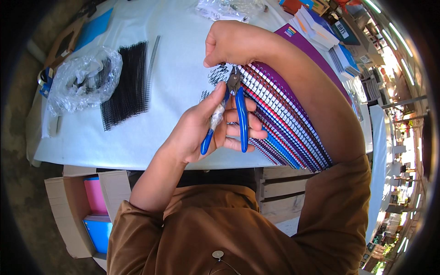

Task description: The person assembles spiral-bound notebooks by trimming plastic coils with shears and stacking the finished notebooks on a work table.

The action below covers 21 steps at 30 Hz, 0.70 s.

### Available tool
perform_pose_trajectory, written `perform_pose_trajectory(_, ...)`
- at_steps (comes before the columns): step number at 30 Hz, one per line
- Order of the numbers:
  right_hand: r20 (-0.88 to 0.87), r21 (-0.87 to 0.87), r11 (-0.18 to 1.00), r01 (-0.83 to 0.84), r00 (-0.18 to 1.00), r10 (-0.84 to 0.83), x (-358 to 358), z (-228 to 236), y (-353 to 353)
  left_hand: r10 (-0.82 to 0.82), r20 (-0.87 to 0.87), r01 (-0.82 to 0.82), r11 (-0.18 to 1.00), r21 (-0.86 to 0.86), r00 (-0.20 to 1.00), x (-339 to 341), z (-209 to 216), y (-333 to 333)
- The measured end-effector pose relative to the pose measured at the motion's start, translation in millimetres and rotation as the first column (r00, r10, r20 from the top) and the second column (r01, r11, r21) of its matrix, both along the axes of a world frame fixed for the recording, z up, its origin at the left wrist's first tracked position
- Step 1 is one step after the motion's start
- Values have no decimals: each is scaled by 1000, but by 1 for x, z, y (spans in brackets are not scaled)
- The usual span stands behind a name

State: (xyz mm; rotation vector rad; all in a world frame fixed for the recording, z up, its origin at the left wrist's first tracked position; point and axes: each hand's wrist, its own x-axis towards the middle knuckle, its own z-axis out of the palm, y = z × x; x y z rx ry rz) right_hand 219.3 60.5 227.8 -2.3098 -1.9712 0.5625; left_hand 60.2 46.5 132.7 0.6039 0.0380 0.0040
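My left hand [188, 130] holds a pair of wire cutters [243, 119] with blue handles, one wrapped in whitish tape. The handles are spread, the thumb lies along the taped one and the fingers reach behind the other. The dark jaws meet the corner of a row of spiral-bound notebooks [284, 117], whose coils face me in white, red, brown, purple and blue. My right hand [224, 43] is bent over the top end of this row with its fingers curled; what they grip is hidden. Black coil pieces [218, 74] lie beside the jaws.
Black plastic spirals [126, 85] lie on the white-covered table [169, 59], next to a clear plastic bag [87, 82] with more inside. Stacked books [316, 27] stand at the far right. Below the left table edge, an open carton [68, 215] holds pink and blue items.
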Motion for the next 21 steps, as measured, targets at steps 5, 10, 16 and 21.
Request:
perform_pose_trajectory(5,-44,51,999,17,999,-15,4,-4,2,-162,382,289,908,-302,910,10,-26,12)
perform_pose_trajectory(10,-144,-1,997,74,987,-74,11,-3,4,-121,216,176,951,-256,969,0,-15,0)
perform_pose_trajectory(16,-262,-3,994,113,959,-110,11,-7,8,-68,63,77,983,-165,996,9,5,5)
perform_pose_trajectory(21,-271,13,994,112,957,-105,15,-7,7,-168,193,206,958,-198,967,2,6,4)
